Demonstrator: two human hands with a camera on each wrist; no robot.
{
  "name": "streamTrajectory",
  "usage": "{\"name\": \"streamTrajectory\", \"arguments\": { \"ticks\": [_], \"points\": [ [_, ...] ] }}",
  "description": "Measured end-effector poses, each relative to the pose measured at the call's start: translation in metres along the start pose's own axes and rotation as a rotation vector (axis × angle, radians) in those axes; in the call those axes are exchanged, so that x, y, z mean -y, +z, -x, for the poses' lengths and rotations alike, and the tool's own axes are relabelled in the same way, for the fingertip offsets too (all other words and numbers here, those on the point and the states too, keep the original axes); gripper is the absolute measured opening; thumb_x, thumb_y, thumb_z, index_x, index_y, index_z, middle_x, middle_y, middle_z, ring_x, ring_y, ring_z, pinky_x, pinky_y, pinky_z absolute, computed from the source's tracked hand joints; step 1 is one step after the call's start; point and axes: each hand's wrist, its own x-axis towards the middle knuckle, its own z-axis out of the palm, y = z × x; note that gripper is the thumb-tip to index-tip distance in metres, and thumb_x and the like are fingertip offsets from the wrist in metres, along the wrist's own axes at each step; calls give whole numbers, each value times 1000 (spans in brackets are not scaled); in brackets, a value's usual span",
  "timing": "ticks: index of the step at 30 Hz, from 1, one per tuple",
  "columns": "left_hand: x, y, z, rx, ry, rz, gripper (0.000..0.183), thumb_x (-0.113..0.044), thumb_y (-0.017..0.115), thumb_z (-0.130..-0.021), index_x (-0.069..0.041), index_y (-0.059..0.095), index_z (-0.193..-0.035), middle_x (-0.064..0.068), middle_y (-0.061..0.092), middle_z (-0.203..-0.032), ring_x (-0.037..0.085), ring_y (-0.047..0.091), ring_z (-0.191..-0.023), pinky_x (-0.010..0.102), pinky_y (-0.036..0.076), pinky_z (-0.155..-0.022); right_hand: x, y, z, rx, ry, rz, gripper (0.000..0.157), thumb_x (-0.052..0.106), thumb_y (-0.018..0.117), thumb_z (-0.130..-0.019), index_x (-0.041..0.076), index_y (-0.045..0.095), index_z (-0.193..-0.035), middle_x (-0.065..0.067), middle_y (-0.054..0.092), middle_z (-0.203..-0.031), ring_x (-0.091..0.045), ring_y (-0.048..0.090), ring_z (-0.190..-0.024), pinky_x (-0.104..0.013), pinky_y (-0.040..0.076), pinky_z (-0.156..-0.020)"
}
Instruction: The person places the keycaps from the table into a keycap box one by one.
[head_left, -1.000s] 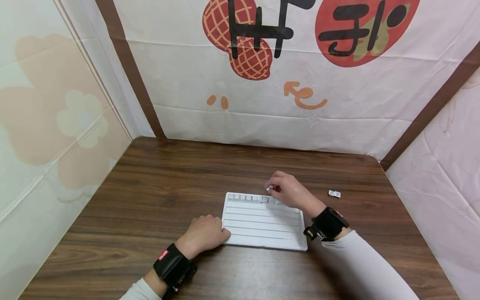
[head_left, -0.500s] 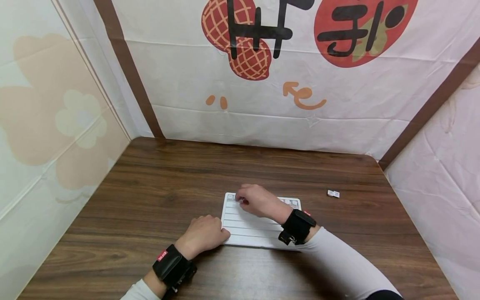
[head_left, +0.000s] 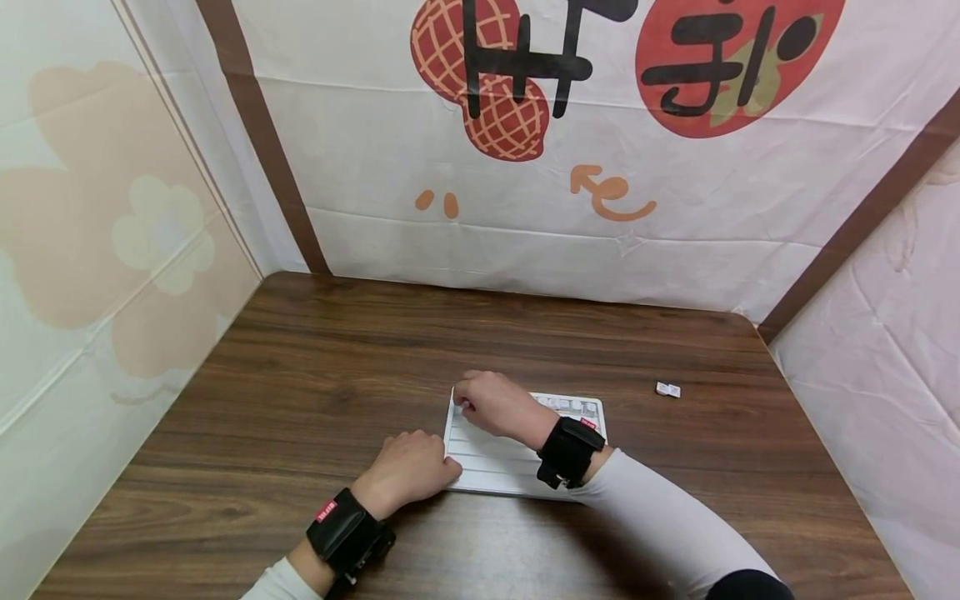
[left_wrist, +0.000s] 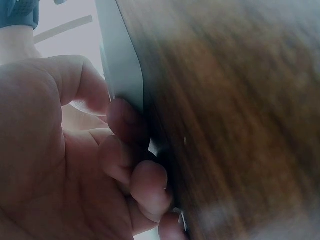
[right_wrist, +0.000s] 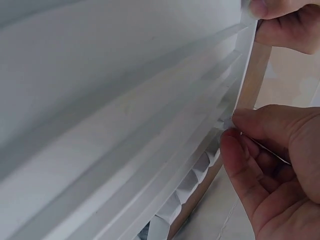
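Observation:
A white ridged board (head_left: 510, 482) lies on the table, with a row of small white tiles (head_left: 576, 406) along its far edge. My left hand (head_left: 408, 467) grips the board's near left corner, thumb on top and fingers curled at the side. In the left wrist view, those fingertips (left_wrist: 150, 182) press against the board's edge. My right hand (head_left: 498, 408) is over the board's far left corner, hiding part of the tile row. Between its thumb and forefinger it pinches a small whitish tile (right_wrist: 227, 122), mostly covered by the fingertips, at the left end of a groove.
Two small white tiles (head_left: 667, 389) lie side by side on the brown wooden table (head_left: 360, 358), right of the board. A printed white cloth (head_left: 525, 258) hangs behind the table, with more cloth at both sides.
My right hand has moved left and slightly nearer, from above the middle of the tile row to the board's left end, with the small tile in it. The left hand keeps its hold.

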Motion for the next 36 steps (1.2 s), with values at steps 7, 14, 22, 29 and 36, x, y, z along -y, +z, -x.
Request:
{"name": "streamTrajectory", "arguments": {
  "ticks": [7,14,22,29,36],
  "points": [
    [-1,-1,2,-5,4,0,33,-27,58,-82,-15,46,-54,-1,47,-59,20,48,-59,47,39,-63,1,5,-5,19,30,19,12,5,70,-89,11,74,-99,-3,65,-100,-14,65,-86,-24,51,-72],
    [-3,-3,3,-11,-3,-4,34,-26,59,-82,-16,43,-53,-1,47,-60,20,49,-60,48,40,-63,5,8,-7,34,35,58,13,7,70,-89,11,74,-100,-2,63,-101,-14,66,-85,-24,52,-71],
    [-2,-2,3,-16,2,-2,34,-27,59,-82,-17,43,-54,-2,45,-60,20,48,-59,47,39,-62,8,9,-7,37,63,77,13,9,71,-89,12,73,-101,-2,63,-103,-15,67,-86,-26,54,-73],
    [-1,-2,4,-9,8,14,35,-26,59,-83,-16,43,-53,-3,42,-59,19,45,-58,46,38,-62,9,10,-5,27,58,70,15,9,71,-90,12,73,-105,-3,63,-103,-16,67,-85,-27,54,-72],
    [-1,-1,3,-8,12,8,36,-27,59,-83,-16,43,-53,-3,41,-58,18,44,-58,46,38,-62,8,5,-3,13,67,50,19,10,71,-89,12,72,-108,-4,62,-103,-16,67,-82,-26,53,-69]
  ]
}}
